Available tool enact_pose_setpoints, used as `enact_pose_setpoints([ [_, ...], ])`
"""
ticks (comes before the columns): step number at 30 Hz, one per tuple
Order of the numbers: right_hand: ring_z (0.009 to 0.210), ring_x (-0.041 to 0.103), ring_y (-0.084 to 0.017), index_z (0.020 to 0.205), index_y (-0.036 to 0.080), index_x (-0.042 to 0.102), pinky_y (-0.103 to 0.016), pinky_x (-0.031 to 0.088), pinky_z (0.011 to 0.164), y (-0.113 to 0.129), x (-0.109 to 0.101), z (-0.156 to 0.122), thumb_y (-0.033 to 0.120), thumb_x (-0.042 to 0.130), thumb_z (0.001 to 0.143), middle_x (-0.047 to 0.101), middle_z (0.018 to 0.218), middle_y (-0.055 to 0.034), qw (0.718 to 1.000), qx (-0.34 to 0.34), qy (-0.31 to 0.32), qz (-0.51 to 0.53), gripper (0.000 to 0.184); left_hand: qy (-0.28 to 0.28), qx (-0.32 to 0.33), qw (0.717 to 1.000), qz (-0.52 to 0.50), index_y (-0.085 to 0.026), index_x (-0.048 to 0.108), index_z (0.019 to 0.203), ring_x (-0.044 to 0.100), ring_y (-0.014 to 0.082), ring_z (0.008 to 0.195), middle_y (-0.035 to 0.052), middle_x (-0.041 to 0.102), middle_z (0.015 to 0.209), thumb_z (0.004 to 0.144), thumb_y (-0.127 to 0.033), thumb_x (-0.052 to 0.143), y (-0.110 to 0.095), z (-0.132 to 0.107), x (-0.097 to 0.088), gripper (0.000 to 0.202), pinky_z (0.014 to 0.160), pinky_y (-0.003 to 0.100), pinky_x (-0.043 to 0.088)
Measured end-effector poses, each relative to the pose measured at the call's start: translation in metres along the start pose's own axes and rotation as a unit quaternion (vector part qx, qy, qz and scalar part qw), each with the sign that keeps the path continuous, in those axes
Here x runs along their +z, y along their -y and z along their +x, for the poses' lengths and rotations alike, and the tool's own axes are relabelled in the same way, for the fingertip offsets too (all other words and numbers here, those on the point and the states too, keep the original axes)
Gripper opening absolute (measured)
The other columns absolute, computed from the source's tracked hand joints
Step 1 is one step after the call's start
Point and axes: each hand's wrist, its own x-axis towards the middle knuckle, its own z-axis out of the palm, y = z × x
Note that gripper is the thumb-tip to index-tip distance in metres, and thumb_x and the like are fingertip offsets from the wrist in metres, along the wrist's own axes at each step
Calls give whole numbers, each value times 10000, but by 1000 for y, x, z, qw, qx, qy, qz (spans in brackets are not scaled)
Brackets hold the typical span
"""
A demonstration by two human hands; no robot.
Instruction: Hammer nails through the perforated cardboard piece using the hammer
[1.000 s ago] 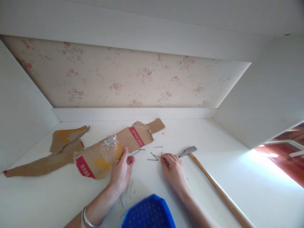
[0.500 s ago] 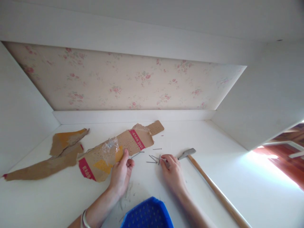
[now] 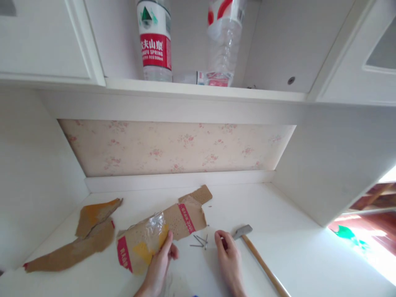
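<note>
My left hand [image 3: 163, 258] is closed at the lower edge of a torn cardboard piece [image 3: 173, 218], its thumb overlapping the board. What its fingers hold, if anything, does not show. My right hand [image 3: 228, 258] has its fingers curled in to the thumb; I cannot make out what is between them. Several loose nails [image 3: 200, 241] lie on the white surface between the hands. Beside my right fingers rests the metal head of a hammer [image 3: 262, 264], its wooden handle running toward the lower right.
More torn cardboard [image 3: 74, 251] lies on the left. Above, an open shelf [image 3: 198, 89] holds a labelled water bottle [image 3: 155, 49] and another clear bottle [image 3: 224, 49]. White side panels flank the surface, with floral wallpaper [image 3: 173, 146] behind.
The view has tilted up, bringing in the shelf and bottles and dropping most of a blue basket. My right hand has shifted away from the nails. The nail at my left fingers no longer shows.
</note>
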Motion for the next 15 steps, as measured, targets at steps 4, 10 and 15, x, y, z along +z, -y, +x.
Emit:
enact_pose_setpoints([
  [4, 613, 572, -178, 879, 207, 712, -270, 491, 552, 18, -12, -15, 613, 636, 782, 636, 688, -8, 975, 158, 42, 150, 425, 54, 19, 981, 186, -229, 386, 509, 430, 170, 565, -36, 403, 524, 717, -832, 439, -21, -14, -22, 640, 638, 301, 376],
  [10, 827, 592, -200, 1157, 234, 649, -294, 517, 617, 74, -35, -44, 571, 693, 775, 642, 1140, -85, 902, 246, 102, 339, 511, 97, 15, 938, 334, -231, 245, 534, 403, 161, 568, -45, 285, 550, 877, -710, 270, -58, -67, -47, 590, 654, 284, 361],
  [15, 548, 540, -117, 1061, 184, 643, -227, 437, 478, 110, -50, -57, 465, 731, 800, 643, 711, -5, 875, 255, 220, 348, 394, 142, -21, 904, 403, -224, 315, 491, 503, 160, 547, -37, 353, 502, 899, -691, 240, -55, -119, -44, 625, 684, 281, 438],
])
